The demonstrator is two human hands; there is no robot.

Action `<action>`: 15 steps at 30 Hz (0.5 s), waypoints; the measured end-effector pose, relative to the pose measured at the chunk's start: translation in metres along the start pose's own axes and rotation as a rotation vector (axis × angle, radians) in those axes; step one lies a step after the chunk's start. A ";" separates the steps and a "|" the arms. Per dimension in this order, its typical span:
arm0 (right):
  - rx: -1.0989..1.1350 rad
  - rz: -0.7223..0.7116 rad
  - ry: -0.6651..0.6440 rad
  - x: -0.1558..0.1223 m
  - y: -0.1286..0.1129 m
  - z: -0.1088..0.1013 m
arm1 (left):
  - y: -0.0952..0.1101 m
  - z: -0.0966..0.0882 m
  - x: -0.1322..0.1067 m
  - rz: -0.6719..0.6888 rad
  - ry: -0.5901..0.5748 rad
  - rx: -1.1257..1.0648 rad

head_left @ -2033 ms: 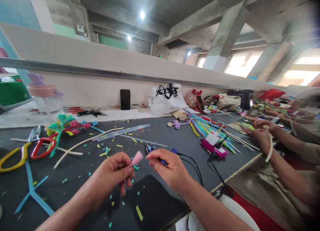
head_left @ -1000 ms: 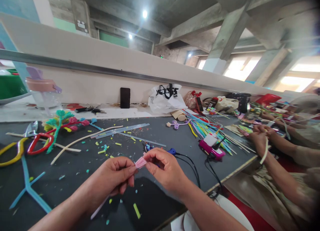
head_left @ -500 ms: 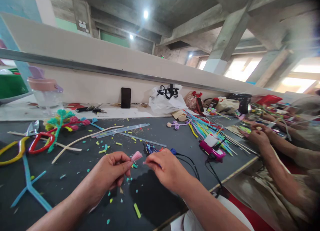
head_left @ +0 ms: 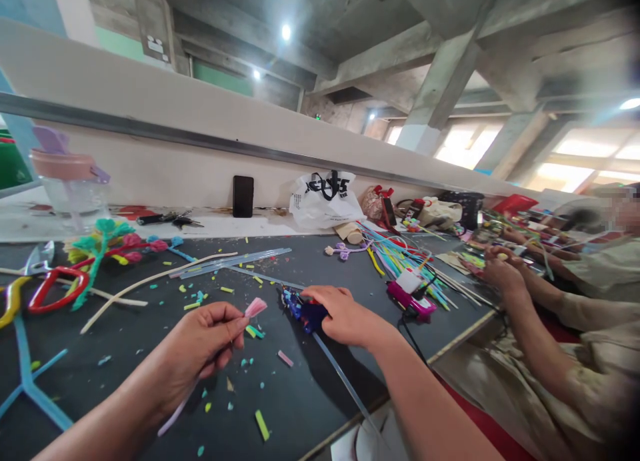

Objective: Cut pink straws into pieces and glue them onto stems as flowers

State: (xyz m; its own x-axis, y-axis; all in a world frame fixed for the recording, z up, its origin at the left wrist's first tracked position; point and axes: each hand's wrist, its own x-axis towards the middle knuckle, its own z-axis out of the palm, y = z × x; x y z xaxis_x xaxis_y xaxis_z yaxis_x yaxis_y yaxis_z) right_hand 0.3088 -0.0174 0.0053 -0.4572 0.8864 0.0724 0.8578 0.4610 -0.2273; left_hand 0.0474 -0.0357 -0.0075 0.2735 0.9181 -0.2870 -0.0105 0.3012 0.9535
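At lower centre I see the left hand (head_left: 213, 334) pinching a pink tuft (head_left: 256, 307), the right hand (head_left: 353, 318) on a blue tool (head_left: 299, 308).

I can see room for a hand left of the blue glue gun (head_left: 302, 311), over small scraps (head_left: 285, 359), up to the left hand (head_left: 217, 341); the right hand (head_left: 347, 316) blocks its right side.

Pink tuft (head_left: 256, 307): flared end tilted toward upper right, below frame centre. Blue glue gun (head_left: 299, 310): right of tuft, translucent rod (head_left: 344, 377) extending toward lower right.
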 end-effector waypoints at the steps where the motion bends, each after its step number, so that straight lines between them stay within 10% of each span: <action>1: -0.033 0.012 -0.071 0.000 0.006 0.001 | 0.000 0.000 0.000 -0.003 -0.006 -0.004; 10: -0.206 0.093 0.032 0.011 -0.001 0.007 | -0.001 -0.004 0.001 -0.020 -0.102 -0.151; 15: -0.075 -0.117 0.367 0.001 -0.022 0.000 | -0.001 -0.007 0.002 0.018 -0.082 -0.177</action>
State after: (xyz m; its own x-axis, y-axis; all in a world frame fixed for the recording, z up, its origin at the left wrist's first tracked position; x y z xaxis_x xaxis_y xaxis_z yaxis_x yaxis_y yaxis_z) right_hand 0.2896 -0.0268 0.0108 -0.4502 0.7773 0.4394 0.8256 0.5498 -0.1266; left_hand 0.0411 -0.0324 -0.0100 0.3491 0.9019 -0.2546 -0.1833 0.3321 0.9252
